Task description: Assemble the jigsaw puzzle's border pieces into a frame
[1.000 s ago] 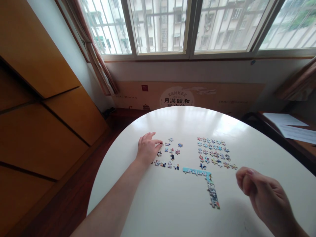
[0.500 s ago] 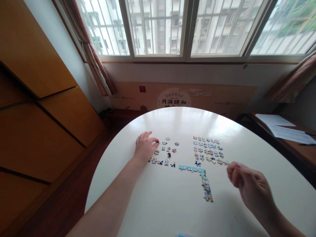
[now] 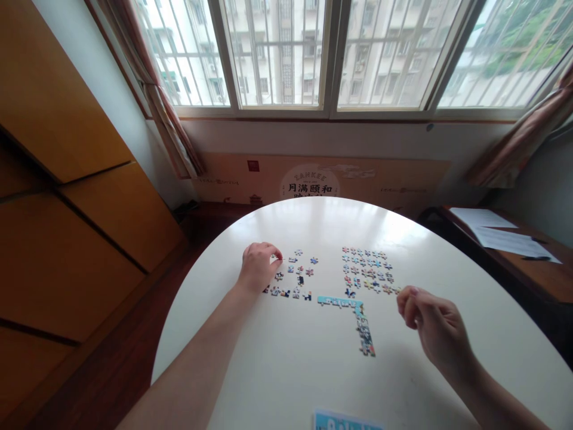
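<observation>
My left hand (image 3: 259,266) is at the left group of loose jigsaw pieces, thumb and forefinger pinched on a puzzle piece (image 3: 282,258) of which only a thin edge shows. Below and right of it lie more loose pieces, among them a dark puzzle piece (image 3: 301,280). My right hand (image 3: 436,325) hovers with curled fingers beside the right-hand block of loose pieces (image 3: 367,272); whatever its fingers hold, if anything, is hidden. Between the hands lies a joined corner section (image 3: 359,307), with a light blue top strip and a darker strip running down its right side.
The round white table (image 3: 277,364) carries all the pieces. At its near side a blue printed card or box (image 3: 340,420) is partly in view. Papers (image 3: 510,242) and pens lie on a brown desk (image 3: 546,278) at the right. A wooden cabinet (image 3: 67,239) stands at the left.
The view has tilted and shifted slightly, so more of the blue printed item shows at the bottom. My left thumb and forefinger have closed together on a piece. The right hand stays curled.
</observation>
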Available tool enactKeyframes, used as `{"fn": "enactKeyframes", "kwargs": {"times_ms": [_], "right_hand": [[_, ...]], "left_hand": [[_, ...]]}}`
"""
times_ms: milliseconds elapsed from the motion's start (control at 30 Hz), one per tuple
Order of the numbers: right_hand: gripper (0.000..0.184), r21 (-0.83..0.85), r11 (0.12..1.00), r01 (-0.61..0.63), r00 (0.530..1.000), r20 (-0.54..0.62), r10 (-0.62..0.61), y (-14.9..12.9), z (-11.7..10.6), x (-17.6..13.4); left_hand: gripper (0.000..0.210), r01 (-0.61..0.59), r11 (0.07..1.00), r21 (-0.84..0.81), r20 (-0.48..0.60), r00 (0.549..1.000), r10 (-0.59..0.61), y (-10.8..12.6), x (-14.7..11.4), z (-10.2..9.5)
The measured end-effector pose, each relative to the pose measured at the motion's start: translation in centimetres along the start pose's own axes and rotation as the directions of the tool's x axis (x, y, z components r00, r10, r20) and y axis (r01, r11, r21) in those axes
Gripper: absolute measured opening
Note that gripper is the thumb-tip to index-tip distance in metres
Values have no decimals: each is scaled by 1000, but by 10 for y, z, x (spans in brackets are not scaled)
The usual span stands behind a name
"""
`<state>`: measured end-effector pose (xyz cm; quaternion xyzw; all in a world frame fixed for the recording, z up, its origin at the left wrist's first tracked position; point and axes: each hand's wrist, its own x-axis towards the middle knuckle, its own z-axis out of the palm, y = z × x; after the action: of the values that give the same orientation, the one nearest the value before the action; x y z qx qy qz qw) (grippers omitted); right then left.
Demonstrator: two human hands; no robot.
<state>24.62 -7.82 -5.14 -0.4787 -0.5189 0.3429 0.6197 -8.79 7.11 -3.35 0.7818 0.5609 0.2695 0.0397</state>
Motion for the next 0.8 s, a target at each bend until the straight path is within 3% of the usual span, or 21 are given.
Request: {"fn": "enactKeyframes", "kwargs": {"times_ms": [133,200,267,333,433,567,733,800], "right_hand": [[57,-8,999,31,999,13,-31,-1,0,2],[58,-28,998,57,998,24,-57,-3,2,3],[60,-58,994,90,995,55,-87,-7,5,4],[60,-93,987,127,986,117,-116,-12,9,4],[54,-163,964,208,960,222,-170,-20,17,2],[26,-236,921,310,928,287,-239,-28,27,-1],[2,-243,910,337,915,311,-256,-21,33,-7],[7,-250,912,326,920,306,-245,-15,33,-8]], "left_hand": [[7,-14,976,-219,-41,999,5,11,-5,-11],[7,23,914,-406,-55,997,-49,26,-11,-16],[18,108,770,-629,17,992,-125,48,-20,-17],[21,261,555,-790,203,965,-165,72,-31,-15],[16,497,351,-794,467,867,-173,103,-48,-9],[14,654,249,-714,641,754,-144,121,-62,-6],[15,690,257,-677,678,720,-146,128,-64,-10],[15,679,287,-676,671,728,-142,130,-64,-11]]}}
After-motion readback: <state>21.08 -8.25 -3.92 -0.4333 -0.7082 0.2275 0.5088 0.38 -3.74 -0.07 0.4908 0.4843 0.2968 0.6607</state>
